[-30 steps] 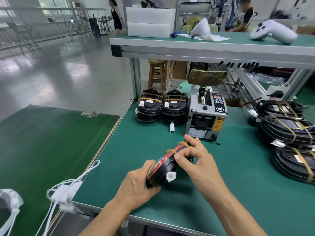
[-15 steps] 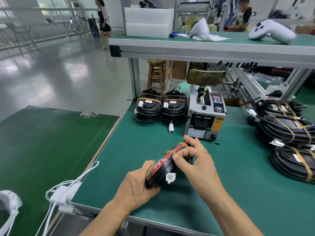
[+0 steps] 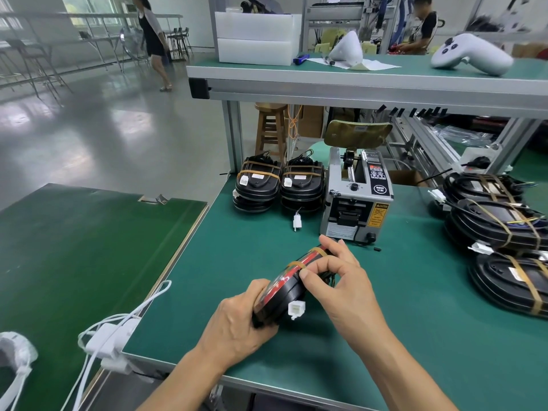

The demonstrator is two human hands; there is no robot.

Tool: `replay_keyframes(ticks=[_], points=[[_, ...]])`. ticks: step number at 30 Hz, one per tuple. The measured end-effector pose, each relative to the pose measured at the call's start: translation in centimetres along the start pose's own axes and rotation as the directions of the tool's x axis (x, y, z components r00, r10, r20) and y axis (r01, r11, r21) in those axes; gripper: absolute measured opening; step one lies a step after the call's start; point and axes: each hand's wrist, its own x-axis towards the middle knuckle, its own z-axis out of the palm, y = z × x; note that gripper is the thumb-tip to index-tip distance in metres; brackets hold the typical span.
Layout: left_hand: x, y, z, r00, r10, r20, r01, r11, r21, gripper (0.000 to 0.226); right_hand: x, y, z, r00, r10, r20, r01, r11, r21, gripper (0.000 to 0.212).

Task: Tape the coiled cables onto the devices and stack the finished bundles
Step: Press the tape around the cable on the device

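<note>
A black oval device [image 3: 286,287] with a red face stands on edge on the green table [image 3: 415,321], tilted away from me. Amber tape strips cross its upper rim, and a white connector [image 3: 296,310] hangs at its near side. My left hand [image 3: 237,321] grips the lower end of the device. My right hand [image 3: 341,280] curls over the top, thumb pressing on the tape and fingers around the coiled cable behind. Two stacks of taped bundles [image 3: 278,185] sit at the back of the table. More taped bundles [image 3: 504,226] lie at the right.
A grey tape dispenser [image 3: 355,203] stands just beyond my hands. A loose white connector [image 3: 297,222] lies beside it. A second green table [image 3: 74,247] at the left carries white cables [image 3: 112,336]. A shelf [image 3: 355,81] overhead holds white boxes and a controller.
My right thumb has slid a little along the tape on the device's rim. My left hand and the device stay in place. A person in the background walked further left.
</note>
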Motion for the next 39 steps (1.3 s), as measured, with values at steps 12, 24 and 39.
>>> replay_keyframes(ticks=[12, 24, 39], points=[[-0.05, 0.0, 0.04, 1.0, 0.002, -0.01, -0.002, 1.0, 0.004, 0.053, 0.24, 0.17, -0.21, 1.0, 0.007, 0.021, -0.008, 1.0, 0.028, 0.015], [-0.08, -0.11, 0.12, 1.0, -0.007, -0.009, 0.008, 1.0, 0.009, 0.052, 0.1, 0.0, -0.17, 1.0, 0.003, 0.02, -0.003, 1.0, -0.006, 0.017], [-0.06, -0.39, 0.19, 1.0, 0.002, 0.003, -0.002, 0.999, 0.033, 0.056, 0.2, -0.52, -0.43, 1.0, 0.01, 0.02, -0.008, 0.996, -0.092, 0.016]])
